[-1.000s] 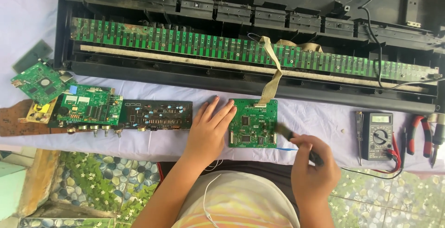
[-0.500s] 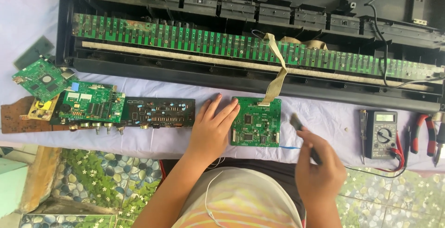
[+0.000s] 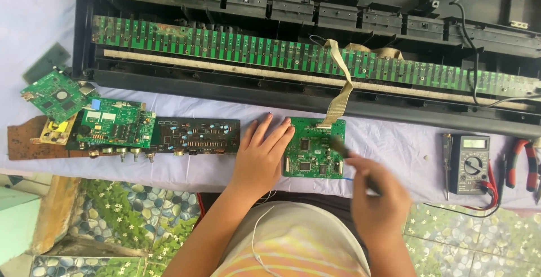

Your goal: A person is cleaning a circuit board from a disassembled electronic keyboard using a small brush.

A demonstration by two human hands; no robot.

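A small green circuit board (image 3: pixel 313 147) lies on the pale cloth in front of me, joined by a beige ribbon cable (image 3: pixel 341 88) to the opened keyboard (image 3: pixel 315 57) behind it. My left hand (image 3: pixel 260 153) rests flat with fingers spread, touching the board's left edge. My right hand (image 3: pixel 378 201) grips a thin dark brush (image 3: pixel 345 152), blurred by motion, whose tip is over the board's right side.
Several other circuit boards (image 3: pixel 118 127) lie in a row at the left. A multimeter (image 3: pixel 472 161) with leads and red-handled pliers (image 3: pixel 518 164) sit at the right. The table's front edge runs just beyond my lap, with pebble-patterned floor (image 3: pixel 129 226) below.
My right hand has moved left and up, bringing the brush tip from beside the board onto its right side. My left hand stays on the board's left edge.
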